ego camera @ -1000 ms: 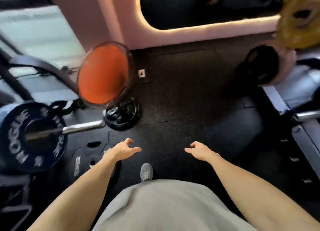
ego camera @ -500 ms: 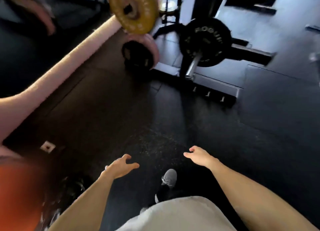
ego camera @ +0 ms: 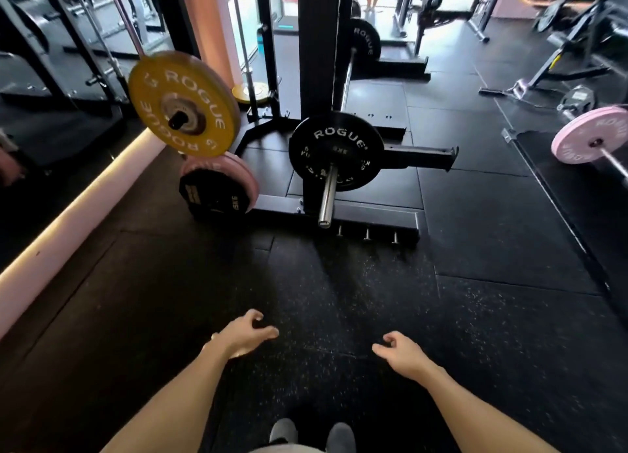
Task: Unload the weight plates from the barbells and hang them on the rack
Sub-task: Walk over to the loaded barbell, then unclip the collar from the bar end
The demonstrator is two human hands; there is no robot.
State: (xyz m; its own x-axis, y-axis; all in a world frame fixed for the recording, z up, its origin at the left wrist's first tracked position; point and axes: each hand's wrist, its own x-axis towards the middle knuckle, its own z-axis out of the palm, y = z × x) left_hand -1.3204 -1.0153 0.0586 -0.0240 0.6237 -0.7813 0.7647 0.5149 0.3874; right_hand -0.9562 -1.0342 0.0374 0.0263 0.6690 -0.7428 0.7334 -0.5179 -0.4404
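A black Rogue plate (ego camera: 336, 150) sits on a barbell whose steel sleeve (ego camera: 327, 197) points toward me, in front of the black rack (ego camera: 319, 44). To its left a yellow Rogue plate (ego camera: 183, 104) hangs on a peg, with a pink plate (ego camera: 238, 170) and a small black plate (ego camera: 212, 194) hanging below it. My left hand (ego camera: 244, 335) and my right hand (ego camera: 399, 349) hover over the floor well short of the barbell, fingers loosely curled, holding nothing.
A pink plate on another barbell (ego camera: 591, 135) lies at the right edge. The rack's base bar (ego camera: 373, 218) with small pegs crosses the floor ahead. A lit pink wall ledge (ego camera: 68, 214) runs along the left. Exercise machines (ego camera: 577, 44) stand at back right. My shoes (ego camera: 311, 434) show below.
The view swung right, away from the orange plate and left barbell, onto the rack with the black and yellow plates, now nearer. Both hands stayed out in front, holding nothing.
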